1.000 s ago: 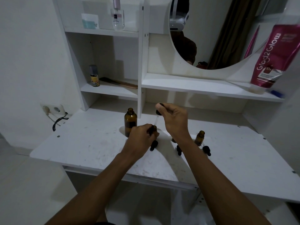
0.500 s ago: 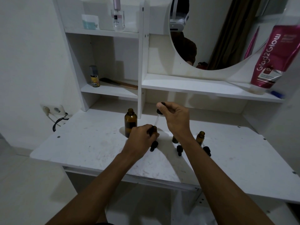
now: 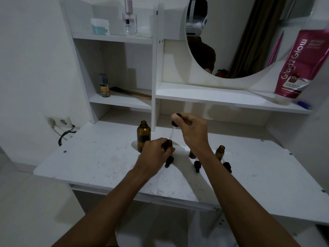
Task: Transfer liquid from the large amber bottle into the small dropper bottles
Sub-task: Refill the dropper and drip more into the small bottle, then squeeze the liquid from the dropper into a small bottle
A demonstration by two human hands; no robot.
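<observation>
The large amber bottle (image 3: 143, 136) stands uncapped on the white desk (image 3: 99, 163), just left of my hands. My left hand (image 3: 155, 154) grips a small amber dropper bottle (image 3: 168, 144) on the desk. My right hand (image 3: 191, 130) pinches the black bulb of a dropper (image 3: 173, 128); its glass tube points down into that small bottle's mouth. A second small bottle (image 3: 219, 152) stands open to the right, and another (image 3: 192, 154) is mostly hidden behind my right wrist. Three black dropper caps (image 3: 169, 161) (image 3: 197, 166) (image 3: 227, 167) lie on the desk.
White shelves rise behind the desk, with a divider panel (image 3: 154, 86) just behind the large bottle. A small can (image 3: 104, 85) and a comb (image 3: 130, 93) sit on the lower left shelf. A pink tube (image 3: 300, 65) stands at right. A wall socket with cable (image 3: 60, 122) is at left.
My right hand has shifted slightly left with the dropper, bringing the tube over the small bottle's mouth. My left hand and the bottles have stayed put.
</observation>
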